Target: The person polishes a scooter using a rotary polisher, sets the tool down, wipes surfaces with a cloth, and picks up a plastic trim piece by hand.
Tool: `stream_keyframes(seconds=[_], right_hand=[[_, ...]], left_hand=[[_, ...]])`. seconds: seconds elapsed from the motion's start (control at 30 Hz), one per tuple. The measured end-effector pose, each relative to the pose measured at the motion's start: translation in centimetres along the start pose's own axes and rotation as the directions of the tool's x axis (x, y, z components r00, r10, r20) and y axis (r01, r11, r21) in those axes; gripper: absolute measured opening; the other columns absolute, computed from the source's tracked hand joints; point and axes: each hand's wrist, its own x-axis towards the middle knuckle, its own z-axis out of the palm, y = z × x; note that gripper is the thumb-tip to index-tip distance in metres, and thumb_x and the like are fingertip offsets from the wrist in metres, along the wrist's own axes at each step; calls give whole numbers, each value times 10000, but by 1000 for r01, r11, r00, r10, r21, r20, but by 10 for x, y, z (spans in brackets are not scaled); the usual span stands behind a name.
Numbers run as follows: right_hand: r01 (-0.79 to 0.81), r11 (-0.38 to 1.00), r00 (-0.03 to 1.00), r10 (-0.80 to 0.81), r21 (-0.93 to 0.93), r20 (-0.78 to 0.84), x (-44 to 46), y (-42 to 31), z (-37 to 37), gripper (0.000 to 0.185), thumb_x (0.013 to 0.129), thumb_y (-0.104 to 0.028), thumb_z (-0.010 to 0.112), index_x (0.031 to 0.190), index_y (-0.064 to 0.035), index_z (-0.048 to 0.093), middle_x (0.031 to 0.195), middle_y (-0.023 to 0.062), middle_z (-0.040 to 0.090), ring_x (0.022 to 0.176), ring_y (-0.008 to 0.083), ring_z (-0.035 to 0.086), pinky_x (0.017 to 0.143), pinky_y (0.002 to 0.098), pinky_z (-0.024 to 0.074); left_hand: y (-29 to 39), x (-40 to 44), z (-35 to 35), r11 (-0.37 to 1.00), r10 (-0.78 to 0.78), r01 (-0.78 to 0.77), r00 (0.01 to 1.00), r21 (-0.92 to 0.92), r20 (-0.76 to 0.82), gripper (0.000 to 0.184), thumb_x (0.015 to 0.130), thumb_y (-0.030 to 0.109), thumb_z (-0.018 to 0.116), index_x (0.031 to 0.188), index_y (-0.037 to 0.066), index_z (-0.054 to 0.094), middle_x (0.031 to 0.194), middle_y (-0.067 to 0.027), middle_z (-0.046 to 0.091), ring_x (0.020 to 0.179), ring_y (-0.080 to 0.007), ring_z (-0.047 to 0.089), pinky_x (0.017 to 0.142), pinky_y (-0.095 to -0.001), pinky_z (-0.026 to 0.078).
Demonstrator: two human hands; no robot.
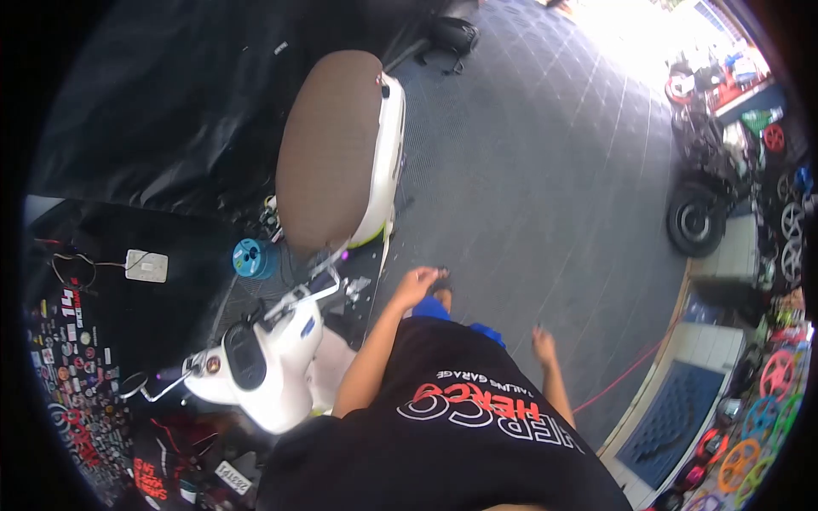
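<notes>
My left hand (417,288) is in front of my body with its fingers pinched together. At its fingertips is a small dark thing (442,272), too small to name. My right hand (544,347) hangs at my right side, its fingers curled in; a dark spot shows at the fingertips, and what it is I cannot make out. To the left of my left hand stands a white scooter (274,409) with a brown seat (332,149). Neither hand touches the scooter.
Grey floor (520,196) stretches ahead. A teal round container (254,258) stands beside the scooter. Along the right are a black tyre (696,220), a tiled ledge (711,341) and several coloured wheels (740,464). A pink line (626,373) crosses the floor at right.
</notes>
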Motion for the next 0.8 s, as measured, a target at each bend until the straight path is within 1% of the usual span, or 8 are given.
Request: stream_keyframes(seconds=[0.17, 0.23, 0.37, 0.43, 0.6, 0.63, 0.7, 0.8], right_hand=[[-508, 861, 770, 447, 15, 456, 9, -3, -1, 520, 1017, -479, 501, 996, 26, 623, 912, 226, 696, 857, 377, 653, 740, 506, 495], [-522, 853, 731, 459, -18, 505, 56, -24, -14, 532, 1012, -489, 504, 1046, 30, 615, 940, 227, 692, 887, 360, 652, 756, 498, 501], [-501, 862, 717, 464, -77, 521, 183, -81, -36, 572, 1003, -510, 511, 1145, 37, 599, 996, 229, 683, 948, 326, 649, 789, 480, 513], [-474, 875, 732, 453, -98, 508, 268, -114, -37, 599, 999, -520, 514, 1195, 41, 591, 1024, 229, 679, 978, 310, 648, 805, 471, 518], [-274, 953, 861, 304, -132, 407, 530, -270, -60, 684, 988, -546, 522, 1319, 50, 571, 1094, 232, 669, 1054, 268, 645, 846, 450, 533], [-125, 988, 933, 146, -87, 330, 568, -326, -69, 694, 998, -533, 513, 1371, 52, 514, 1026, 165, 677, 968, 243, 641, 808, 422, 531], [217, 969, 954, -237, 121, 184, 608, -470, -85, 527, 1033, -511, 474, 1103, 1, 577, 768, 49, 523, 680, 163, 505, 605, 367, 466], [412, 911, 868, -399, 18, 295, 695, -600, -67, 554, 1045, -520, 430, 1219, -8, 551, 1010, 133, 631, 955, 252, 609, 872, 391, 492]], left_hand=[[148, 189, -42, 690, 21, -64, 997, -721, -69, 834, 960, 644, 525, 1422, -42, 422, 1333, -197, 581, 1199, -275, 597, 1002, -431, 484], [188, 253, -75, 284, -1, -136, 990, -949, -142, 1046, 888, 707, 578, 1501, -73, 248, 1423, -240, 482, 1273, -322, 535, 1080, -443, 440], [211, 359, -146, -486, -139, -293, 956, -823, -258, 1319, 707, 841, 654, 1543, -47, 154, 1492, -258, 383, 1378, -354, 422, 1155, -482, 364], [228, 392, -167, -667, -369, -476, 879, -573, -301, 1402, 613, 882, 676, 1558, -11, 151, 1509, -263, 356, 1403, -358, 386, 1166, -508, 336], [237, 449, -195, -747, -483, -640, 708, -180, -515, 1391, 565, 1005, 524, 1543, 49, 268, 1515, -192, 393, 1393, -374, 389, 1146, -537, 342], [255, 431, -200, -762, -513, -609, 774, -219, -371, 1330, 587, 1023, 453, 1510, 71, 347, 1486, -164, 431, 1369, -378, 411, 1098, -542, 393], [235, 424, -194, -699, -387, -624, 741, -350, -549, 1282, 606, 1007, 456, 1491, 83, 375, 1468, -170, 441, 1349, -383, 429, 1064, -541, 424], [278, 335, -175, -709, -403, -606, 768, -360, -498, 1113, 660, 874, 614, 1424, 80, 452, 1428, -162, 481, 1289, -381, 482, 1009, -502, 474]])
